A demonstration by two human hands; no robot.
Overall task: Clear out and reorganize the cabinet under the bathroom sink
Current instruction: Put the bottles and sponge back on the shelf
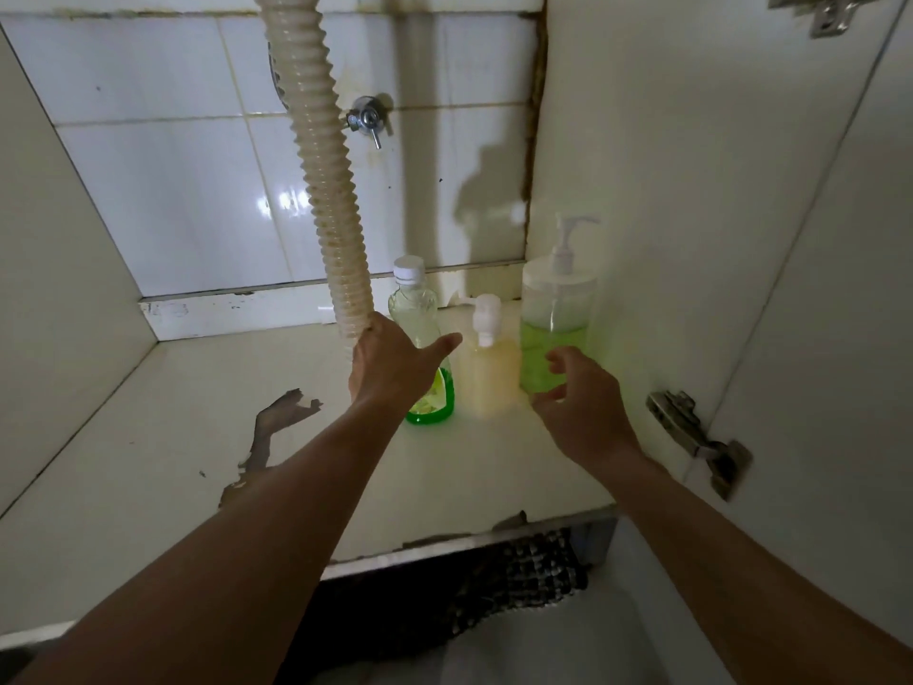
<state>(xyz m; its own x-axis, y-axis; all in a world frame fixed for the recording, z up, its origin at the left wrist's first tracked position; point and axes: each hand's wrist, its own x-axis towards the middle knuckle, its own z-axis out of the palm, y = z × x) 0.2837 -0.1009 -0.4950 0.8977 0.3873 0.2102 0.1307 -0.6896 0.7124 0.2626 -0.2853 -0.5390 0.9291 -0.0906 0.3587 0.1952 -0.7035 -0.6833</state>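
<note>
Neither hand grips anything yet: our left hand reaches in with the thumb spread wide, its fingers hidden behind the palm, in front of the clear bottle with the white cap; whether the fingers touch it we cannot tell. Left of that hand, the ribbed drain hose hangs down from above, its lower end just beside our knuckles, with a small metal valve on the tiled wall behind. On the cabinet floor, where the coating has peeled in patches, three bottles stand upright in a row toward the right back corner: the capped bottle with a green base, the cream-coloured pump bottle touching or nearly touching it, and the taller pump bottle of green liquid against the right wall. Our right hand hovers loosely curled in front of that green bottle, apart from it. We judge this the placing or lifting of the bottles; which, the view does not settle. Next, each hand must close squarely on its bottle without tipping the middle one.
</note>
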